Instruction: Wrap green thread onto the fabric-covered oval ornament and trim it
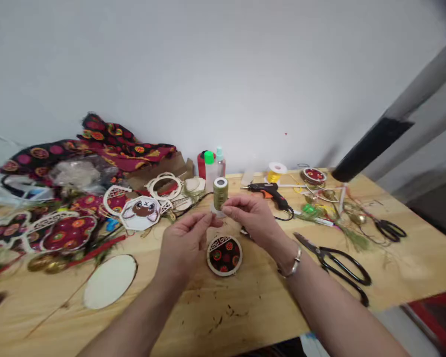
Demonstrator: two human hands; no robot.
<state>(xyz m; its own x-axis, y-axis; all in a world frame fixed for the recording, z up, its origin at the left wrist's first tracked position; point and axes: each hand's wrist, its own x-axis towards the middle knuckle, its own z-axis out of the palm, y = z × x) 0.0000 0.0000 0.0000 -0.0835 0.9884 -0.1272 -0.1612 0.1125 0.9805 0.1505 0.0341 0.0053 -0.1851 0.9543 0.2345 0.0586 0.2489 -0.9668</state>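
Observation:
My left hand (184, 240) is closed in a pinch, its fingertips just left of a spool of olive-green thread (220, 194). On the other side, my right hand (253, 218) pinches too, its fingertips in front of the spool's lower right edge. Anything between the fingers is too fine to make out. Below both hands lies a round ornament (225, 256) with a pale frame, a fretwork corner and dark flowered fabric. The spool stands upright on the wooden table, its base partly hidden by my fingers.
Black-handled scissors (334, 260) lie right of my right forearm, smaller scissors (390, 229) beyond. A glue gun (269, 192) and a yellow spool (275, 172) sit behind. At left are a white oval disc (110, 281), framed fabric pieces (70, 233) and a flowered cloth heap (111, 141).

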